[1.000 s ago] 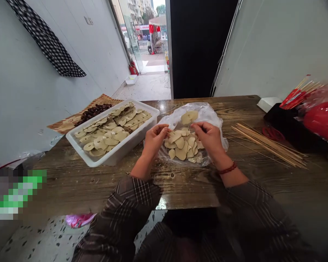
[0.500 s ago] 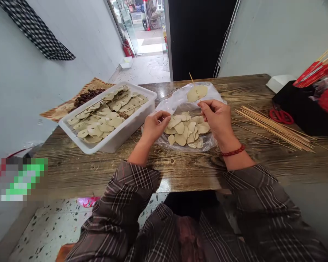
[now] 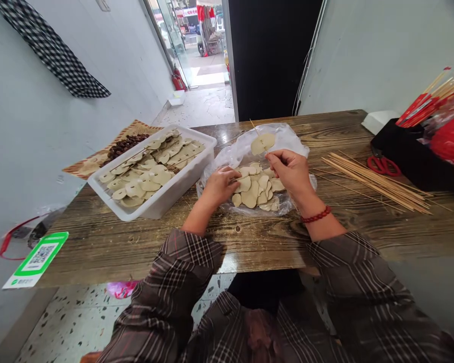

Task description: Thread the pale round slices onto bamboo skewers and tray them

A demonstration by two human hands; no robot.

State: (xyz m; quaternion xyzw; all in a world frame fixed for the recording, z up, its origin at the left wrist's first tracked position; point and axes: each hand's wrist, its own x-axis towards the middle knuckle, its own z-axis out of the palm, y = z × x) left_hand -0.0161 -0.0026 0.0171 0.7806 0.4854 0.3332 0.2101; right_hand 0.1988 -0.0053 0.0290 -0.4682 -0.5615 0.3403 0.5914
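Observation:
My right hand (image 3: 290,172) pinches the lower part of a thin bamboo skewer (image 3: 254,127), held tilted above the plastic bag. A pale, flat, roundish slice (image 3: 263,144) is threaded on this skewer; I cannot tell which food it is. My left hand (image 3: 221,186) rests at the left side of a heap of similar loose slices (image 3: 252,190), fingers bent over them and slightly apart from the thumb. Its fingertips touch the heap and are partly hidden. The heap lies on a clear plastic bag (image 3: 292,140) spread on the wooden table (image 3: 242,247).
Left stands a white tub (image 3: 162,201) full of skewered slices (image 3: 151,174). Behind it, dark brown pieces (image 3: 127,146) lie on patterned paper. To the right are bare bamboo skewers (image 3: 374,182), red scissors (image 3: 384,166) and a black holder (image 3: 404,159). A QR card (image 3: 40,259) sits at the left edge.
My left hand has moved down onto the loose slices, its fingers now at the heap. My right hand keeps the skewer with its slice, slightly lower and further left. The camera view has shifted a little.

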